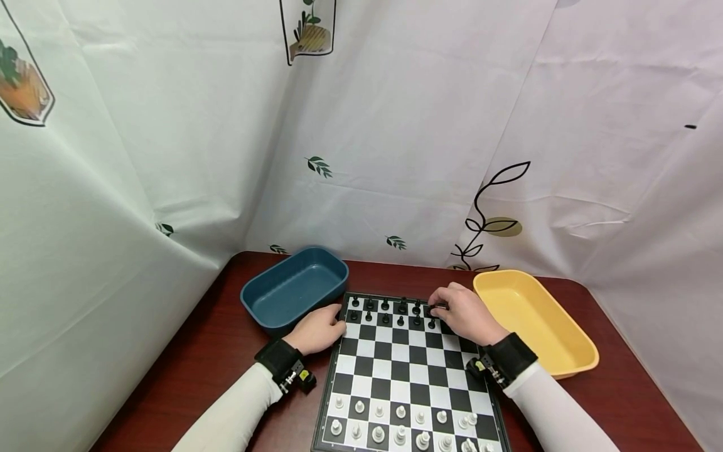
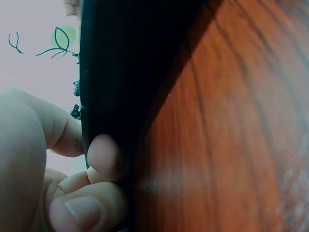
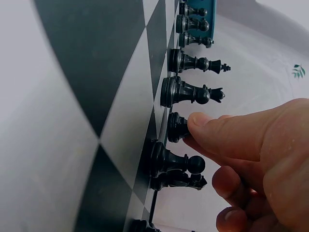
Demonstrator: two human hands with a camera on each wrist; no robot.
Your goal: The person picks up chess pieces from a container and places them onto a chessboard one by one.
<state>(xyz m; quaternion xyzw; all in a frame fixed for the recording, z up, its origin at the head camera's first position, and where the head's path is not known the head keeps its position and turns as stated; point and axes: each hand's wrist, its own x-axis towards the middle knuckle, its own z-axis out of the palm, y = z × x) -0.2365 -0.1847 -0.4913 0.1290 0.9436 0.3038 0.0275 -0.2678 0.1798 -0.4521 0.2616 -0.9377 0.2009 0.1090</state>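
A black-and-white chessboard (image 1: 400, 353) lies on the table, with black pieces in two rows at the far end and white pieces (image 1: 378, 434) in two rows at the near end. My left hand (image 1: 316, 329) grips its left edge; in the left wrist view the fingers (image 2: 104, 157) curl round the board's dark side. At the far right, my right hand (image 1: 463, 312) pinches a black chess piece (image 3: 177, 127) between thumb and finger. Its top is hidden by the thumb, and its base stands close to the board, between a black queen (image 3: 186, 92) and a black pawn (image 3: 176, 163).
A blue tub (image 1: 265, 300) stands behind the left hand, close to the board's far left corner. To the right of the board is a yellow tub (image 1: 570, 333). A white printed cloth (image 1: 395, 157) hangs behind the dark red table (image 1: 186, 370).
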